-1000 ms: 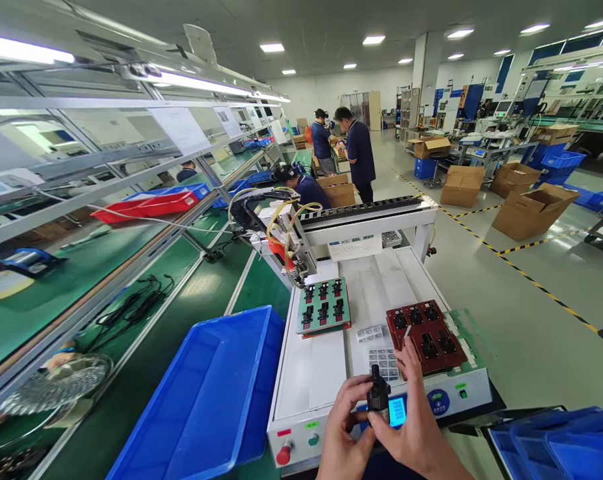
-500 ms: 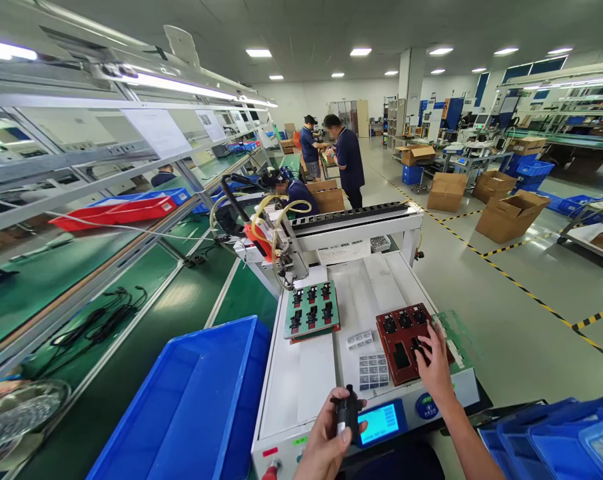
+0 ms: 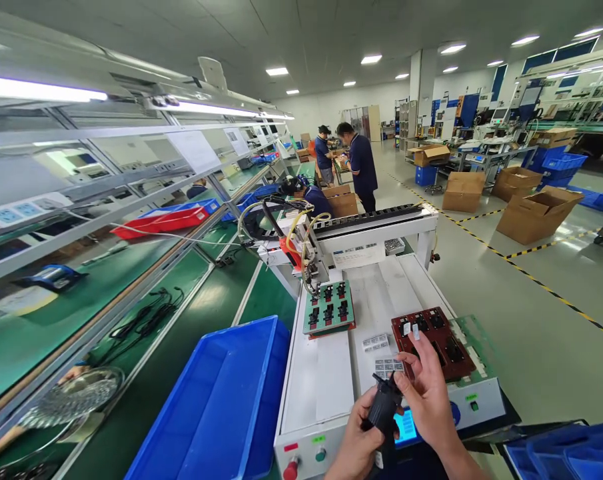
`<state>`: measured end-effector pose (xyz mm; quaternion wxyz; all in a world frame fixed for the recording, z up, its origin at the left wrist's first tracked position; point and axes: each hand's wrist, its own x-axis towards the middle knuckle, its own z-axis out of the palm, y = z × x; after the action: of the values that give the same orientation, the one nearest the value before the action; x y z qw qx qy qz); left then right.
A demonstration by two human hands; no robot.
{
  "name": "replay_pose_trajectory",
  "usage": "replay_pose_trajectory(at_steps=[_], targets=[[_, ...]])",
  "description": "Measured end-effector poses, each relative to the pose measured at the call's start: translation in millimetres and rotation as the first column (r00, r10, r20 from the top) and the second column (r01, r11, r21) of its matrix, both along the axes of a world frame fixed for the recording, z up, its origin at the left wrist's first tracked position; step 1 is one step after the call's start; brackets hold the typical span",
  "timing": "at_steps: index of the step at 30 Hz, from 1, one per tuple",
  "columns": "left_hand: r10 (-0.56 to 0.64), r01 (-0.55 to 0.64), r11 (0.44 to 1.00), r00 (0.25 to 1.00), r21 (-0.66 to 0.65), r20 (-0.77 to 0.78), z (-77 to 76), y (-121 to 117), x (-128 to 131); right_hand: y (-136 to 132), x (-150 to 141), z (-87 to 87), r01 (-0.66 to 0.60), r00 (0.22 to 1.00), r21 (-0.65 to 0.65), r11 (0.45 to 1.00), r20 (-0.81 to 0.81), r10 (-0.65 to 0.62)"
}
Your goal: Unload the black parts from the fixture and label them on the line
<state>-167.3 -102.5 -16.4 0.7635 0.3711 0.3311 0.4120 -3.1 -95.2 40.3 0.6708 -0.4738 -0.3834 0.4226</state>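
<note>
My left hand [image 3: 358, 433] is wrapped around a black cylindrical plastic part [image 3: 384, 407] with short prongs at its top. Close beside that top is my right hand [image 3: 428, 390], its fingers spread. Small white labels [image 3: 407, 329] cling to its outstretched fingertips; its thumb is at the part's upper end, though I cannot tell if it presses on it. Behind the right hand lies a dark red fixture [image 3: 461, 369] with black pieces in its recesses. A sheet of printed labels [image 3: 385, 366] lies left of the fixture, with a smaller label strip [image 3: 375, 342] beyond.
On the white machine bed [image 3: 336, 383] sits a green fixture [image 3: 348, 321] with several black parts, under the machine's tool head [image 3: 318, 263]. A blue bin [image 3: 206, 400] stands at the left, and stacked blue trays [image 3: 571, 453] at the lower right. Co-workers [image 3: 362, 163] are farther back.
My right hand has left the red fixture and come across to the black part, with labels on its fingertips. The part in my left hand is now tilted. The view has shifted left.
</note>
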Motion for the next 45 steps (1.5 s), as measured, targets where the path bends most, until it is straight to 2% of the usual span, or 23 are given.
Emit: replay_pose_trajectory(at_steps=[2,4,6,9,12,14,24,30,36,40,43,45], targets=[[0.119,-0.118,0.992,0.992,0.045,-0.030,1.4,-1.3,-7.4,-5.4,-1.0,-2.6,0.012,0.998,-0.008,1.000,0.067,-0.011],[0.246,-0.224,0.961,0.960,0.161,-0.136,5.6,0.2,-16.2,-9.9,1.6,-2.6,0.022,0.996,-0.040,0.999,0.085,-0.019],[0.292,-0.223,0.937,0.923,0.269,-0.252,12.3,3.5,-23.2,-13.8,3.8,0.8,-0.050,0.999,-0.096,0.994,0.002,0.050],[0.295,-0.185,0.927,0.897,0.327,-0.328,21.1,8.1,-27.1,-18.5,1.5,8.1,-0.243,0.965,-0.179,0.953,-0.146,0.219],[0.340,-0.207,0.903,0.879,0.378,-0.333,22.5,8.6,-25.1,-21.6,-4.6,11.6,-0.331,0.941,-0.232,0.915,-0.155,0.301],[0.365,-0.221,0.888,0.872,0.404,-0.327,20.7,7.1,-23.1,-22.6,-7.3,11.6,-0.341,0.939,-0.245,0.908,-0.129,0.318],[0.431,-0.261,0.848,0.845,0.462,-0.315,21.6,6.4,-22.2,-23.1,-13.1,20.0,-0.241,0.969,-0.293,0.925,-0.016,0.247],[0.427,-0.261,0.856,0.844,0.447,-0.324,17.2,4.9,-23.8,-22.5,-15.7,20.8,-0.191,0.979,-0.292,0.937,0.007,0.202],[0.426,-0.254,0.855,0.841,0.452,-0.333,18.5,3.7,-22.7,-21.7,-13.3,17.0,-0.202,0.975,-0.287,0.936,0.030,0.220],[0.426,-0.268,0.857,0.849,0.440,-0.313,20.6,2.8,-22.0,-28.5,-15.4,1.6,-0.127,0.964,-0.234,0.964,0.198,0.175],[0.415,-0.278,0.867,0.862,0.414,-0.290,21.9,0.6,-21.3,-35.0,-16.0,-10.6,-0.027,0.903,-0.086,0.996,0.425,0.062],[0.385,-0.268,0.886,0.881,0.379,-0.276,23.2,-1.2,-20.2,-36.9,-14.8,-12.6,0.009,0.875,-0.025,1.000,0.485,0.004]])
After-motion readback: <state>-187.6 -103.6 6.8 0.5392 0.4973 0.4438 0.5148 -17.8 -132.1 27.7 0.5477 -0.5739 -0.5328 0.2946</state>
